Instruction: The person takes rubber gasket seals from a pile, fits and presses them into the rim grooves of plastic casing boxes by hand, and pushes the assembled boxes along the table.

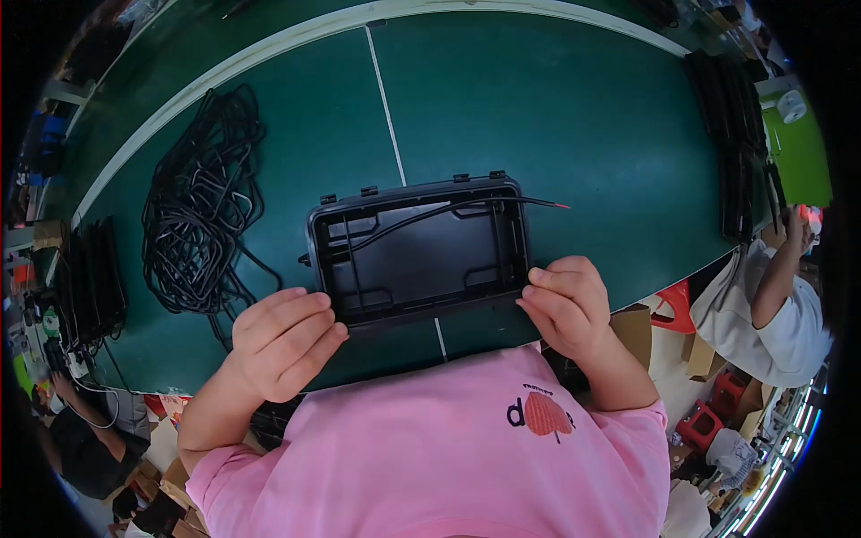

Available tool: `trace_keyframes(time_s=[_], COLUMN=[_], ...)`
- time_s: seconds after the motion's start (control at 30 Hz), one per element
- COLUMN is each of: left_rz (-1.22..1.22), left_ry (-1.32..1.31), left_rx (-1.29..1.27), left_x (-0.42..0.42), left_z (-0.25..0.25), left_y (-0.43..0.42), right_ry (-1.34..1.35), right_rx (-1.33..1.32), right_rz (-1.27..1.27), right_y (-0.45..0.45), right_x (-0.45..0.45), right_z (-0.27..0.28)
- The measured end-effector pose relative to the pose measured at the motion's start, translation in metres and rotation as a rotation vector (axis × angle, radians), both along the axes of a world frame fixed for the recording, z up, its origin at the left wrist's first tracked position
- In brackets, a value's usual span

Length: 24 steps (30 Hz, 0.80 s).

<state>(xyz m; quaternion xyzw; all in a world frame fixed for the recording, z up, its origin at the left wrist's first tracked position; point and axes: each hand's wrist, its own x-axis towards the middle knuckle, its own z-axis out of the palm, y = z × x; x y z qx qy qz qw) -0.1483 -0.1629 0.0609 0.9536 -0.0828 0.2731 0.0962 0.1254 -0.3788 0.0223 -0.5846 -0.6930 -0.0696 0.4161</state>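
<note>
The open black box [417, 255] is in front of you over the green table [556, 108], a cable [404, 220] lying across it with its red tip past the right side; your left hand [285, 344] and right hand [568, 307] pinch its near corners, and left of it a tangled cord heap [202, 211] rests on the table

head-worn camera, single wide fisheye view, facing forward and down, close above hands [423, 318]

My shirt [404, 448]'s pink with a red patch [547, 415], the box [421, 255]'s black, the table [538, 108]'s green!
</note>
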Motion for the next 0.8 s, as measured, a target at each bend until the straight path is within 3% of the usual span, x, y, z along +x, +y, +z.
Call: trace_keyframes(time_s=[0.47, 0.73, 0.8], left_rz=[0.091, 0.121, 0.139], left_ry=[-0.144, -0.167, -0.082], left_rx=[0.106, 0.116, 0.023], left_x=[0.007, 0.011, 0.011], left_z=[-0.015, -0.019, -0.012], left_y=[0.003, -0.003, -0.006], right_ry=[-0.215, -0.254, -0.176], right_rx=[0.054, -0.060, -0.132], right_rz=[-0.059, -0.048, -0.035], right_y=[0.015, 0.008, 0.009], right_x=[0.005, 0.004, 0.004], right_z=[0.000, 0.003, 0.021])
